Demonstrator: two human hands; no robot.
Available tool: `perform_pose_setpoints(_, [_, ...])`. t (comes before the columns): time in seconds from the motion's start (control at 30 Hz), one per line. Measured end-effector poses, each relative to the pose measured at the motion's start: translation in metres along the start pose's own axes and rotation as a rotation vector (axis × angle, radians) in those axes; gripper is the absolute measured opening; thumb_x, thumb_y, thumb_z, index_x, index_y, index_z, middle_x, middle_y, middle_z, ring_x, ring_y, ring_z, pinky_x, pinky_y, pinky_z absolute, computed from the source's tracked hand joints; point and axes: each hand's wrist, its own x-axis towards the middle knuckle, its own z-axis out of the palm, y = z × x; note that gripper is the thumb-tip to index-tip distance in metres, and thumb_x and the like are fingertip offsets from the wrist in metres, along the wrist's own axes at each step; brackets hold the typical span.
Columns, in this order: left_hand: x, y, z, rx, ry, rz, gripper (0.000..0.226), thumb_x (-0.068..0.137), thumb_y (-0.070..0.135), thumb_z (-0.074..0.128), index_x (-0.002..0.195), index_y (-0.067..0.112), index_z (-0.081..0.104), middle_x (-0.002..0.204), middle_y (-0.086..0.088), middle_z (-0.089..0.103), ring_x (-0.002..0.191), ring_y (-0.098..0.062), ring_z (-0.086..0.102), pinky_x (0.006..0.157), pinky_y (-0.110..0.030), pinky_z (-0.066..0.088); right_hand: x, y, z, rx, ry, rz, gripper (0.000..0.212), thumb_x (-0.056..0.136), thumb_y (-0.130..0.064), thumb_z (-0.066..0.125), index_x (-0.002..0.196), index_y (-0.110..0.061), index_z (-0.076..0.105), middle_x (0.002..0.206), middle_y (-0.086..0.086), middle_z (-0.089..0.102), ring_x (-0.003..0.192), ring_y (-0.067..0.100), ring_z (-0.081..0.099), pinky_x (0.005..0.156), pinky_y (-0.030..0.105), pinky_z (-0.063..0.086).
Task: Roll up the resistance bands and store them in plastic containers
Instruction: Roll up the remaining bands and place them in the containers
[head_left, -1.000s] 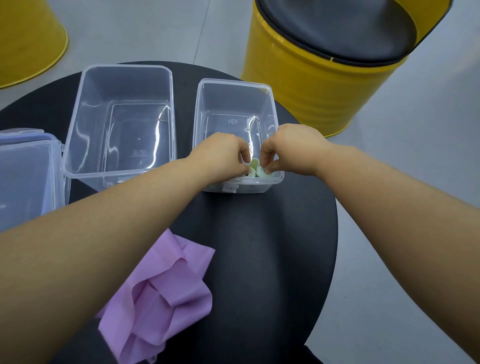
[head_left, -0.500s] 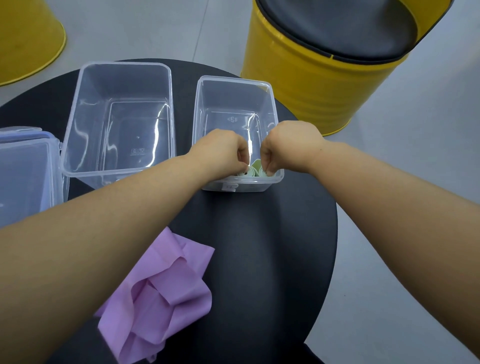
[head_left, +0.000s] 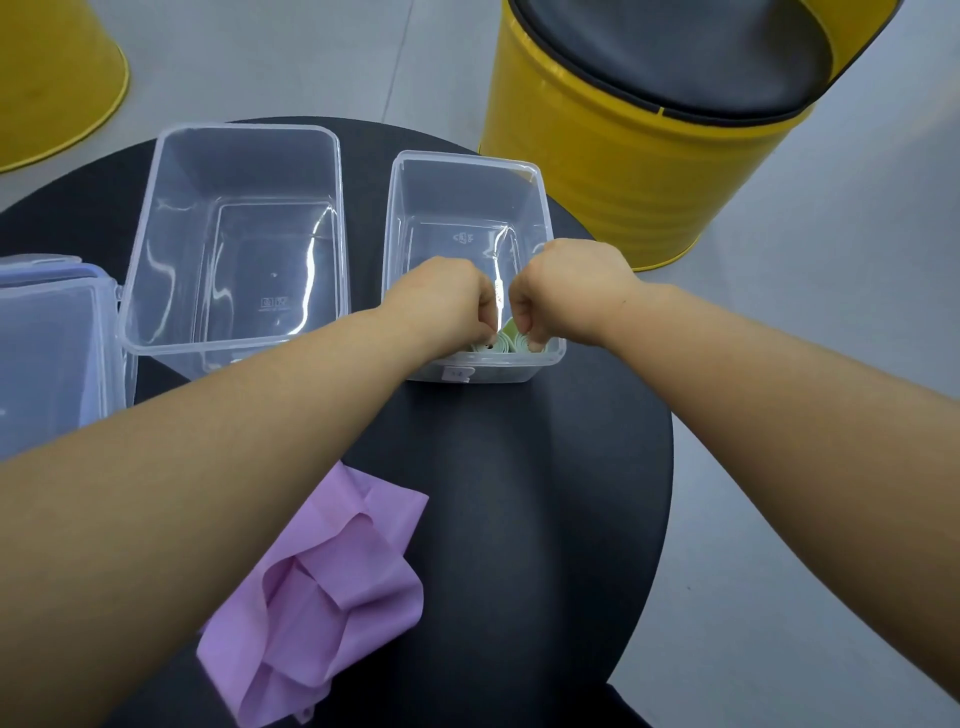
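We see both hands inside the near end of the small clear container (head_left: 467, 158), which stands just right of centre in the frame on the round black table (head_left: 545, 519).

1. Left hand (head_left: 441, 299): the fingers are curled tightly downward and pinch the left part of the rolled green band (head_left: 506, 340). The knuckles face up.
2. Right hand (head_left: 571, 291): the fingers are curled in the same way and pinch the right part of the same band. The two hands sit just beside each other, with a narrow gap between them.
3. Green band: it lies low in the container against the near wall. Its coiled ends show between and below the fingertips. We cannot tell how much of it is hidden under the hands.

A crumpled purple band (head_left: 332, 587) lies unrolled on the table in the lower centre-left of the frame, partly under the left forearm and well apart from the containers.

A larger clear container (head_left: 244, 127) stands open to the left of the small one. A third container with a lid (head_left: 47, 338) touches it at the left edge of the frame.

A yellow drum stool with a black seat (head_left: 623, 156) stands on the floor at the upper right, and part of another yellow drum (head_left: 52, 78) shows at the upper left.
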Motion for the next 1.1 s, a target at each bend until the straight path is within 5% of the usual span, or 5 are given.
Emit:
perform_pose_setpoints(0.33, [-0.002,0.000,0.000,0.029,0.024,0.011,0.004,0.082,0.021,0.064,0.081,0.024,0.065,0.078,0.011,0.058,0.083,-0.012,0.053,0.070,-0.027,0.045,-0.006,0.010,0.002,0.064,0.023,-0.054,0.014,0.083,-0.019,0.065,0.080,-0.033,0.060,0.081,-0.012,0.057,0.096,0.015,0.057,0.049,0.021,0.028])
perform_pose_setpoints(1.1, [0.001,-0.003,0.003,0.042,0.080,-0.004,0.004,0.088,0.029,0.057,0.091,0.026,0.059,0.098,0.004,0.064,0.091,-0.016,0.053,0.076,-0.029,0.045,-0.005,0.012,0.003,0.067,0.052,-0.055,0.017,0.086,-0.027,0.064,0.104,-0.029,0.064,0.095,-0.010,0.061,0.098,0.017,0.056,0.057,0.026,0.035])
